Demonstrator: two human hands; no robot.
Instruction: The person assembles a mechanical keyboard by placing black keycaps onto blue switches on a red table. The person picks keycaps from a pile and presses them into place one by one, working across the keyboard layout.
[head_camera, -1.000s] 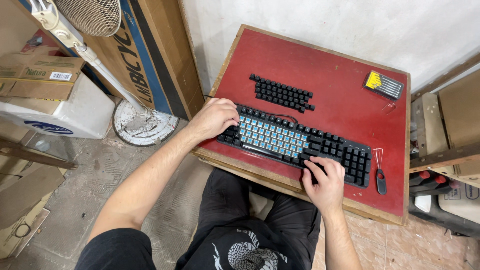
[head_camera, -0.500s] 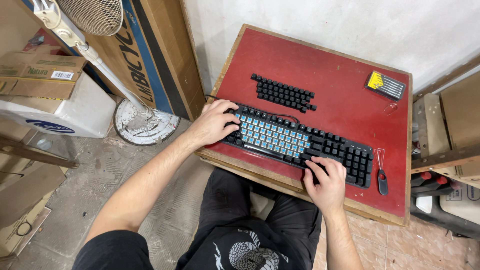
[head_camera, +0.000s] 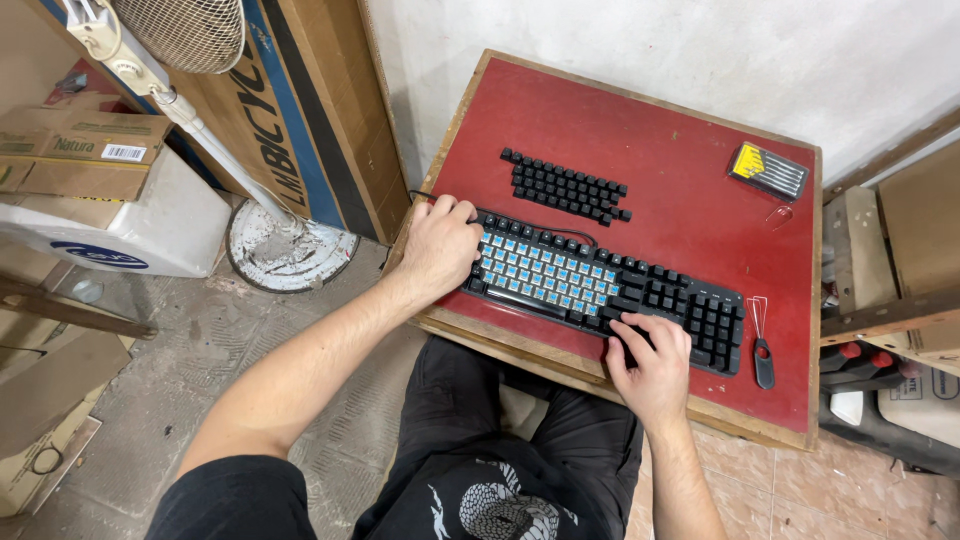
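Item: black mechanical keyboard (head_camera: 600, 292), long and flat, most caps stripped from its left and middle sections so that pale blue switch stems show; caps remain on the right-hand block. It lies on the near half of the bench, long axis running from far left to near right, roughly parallel with the near edge.

Hands: left hand (head_camera: 438, 248) rests over the keyboard's left end, fingers curled down around the corner, a narrow grip that steadies the case. Right hand (head_camera: 650, 362) sits at the near edge just right of the middle, fingertips pressed on the capped keys at the border of the bare section; grip narrow, and whether a cap is pinched between the fingers cannot be told. The bare switches lie between the two hands, about equally near to both.

Adjacent: a cluster of loose black keycaps (head_camera: 568, 187), laid in rows, just beyond the keyboard on the far side, nearer the left hand. A small wire keycap puller with black handle (head_camera: 762, 352) lies just right of the keyboard's right end, nearer the right hand, apart from it.

Further out: a yellow and grey case of small tools (head_camera: 768, 168) at the far right corner.

Support: red-topped wooden bench (head_camera: 650, 130) with a bare timber rim.

Surroundings: white pedestal fan base (head_camera: 285, 255) on the floor to the left; cardboard boxes (head_camera: 80, 160) beyond it.
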